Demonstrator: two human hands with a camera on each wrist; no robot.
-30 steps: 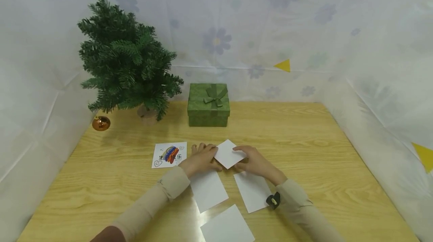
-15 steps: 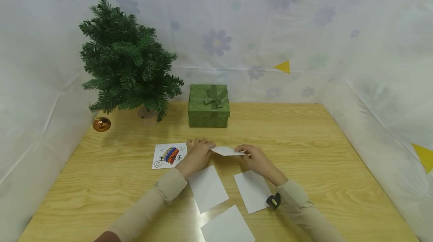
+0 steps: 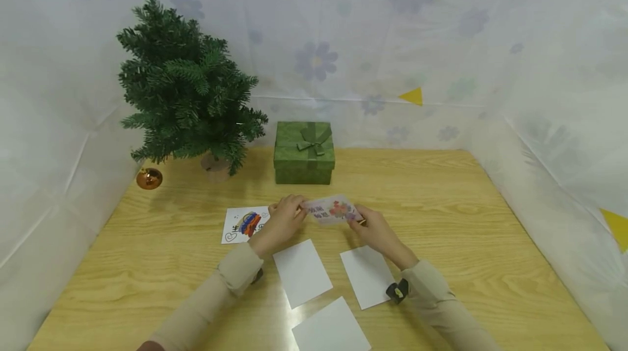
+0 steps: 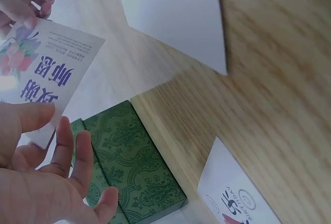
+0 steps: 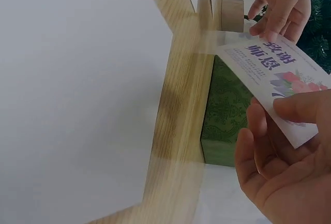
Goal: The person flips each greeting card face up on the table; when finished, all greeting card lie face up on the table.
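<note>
A printed card with purple characters and red flowers is held up off the table between both hands. The left hand pinches its left end; in the left wrist view the thumb of the left hand lies on the printed face. At the other end, the right hand pinches the card, and the right wrist view shows the thumb of the right hand on the print. Beside the left hand lies a card with a colourful drawing, its right part covered by that hand.
Three blank white cards lie nearer: one left, one right, one at the front. Behind the hands stands a green gift box with a bow. A small green tree with an orange ornament is at the back left.
The card between the hands has turned over from its blank side to its printed side. The left hand has shifted slightly up and away from the left blank card.
</note>
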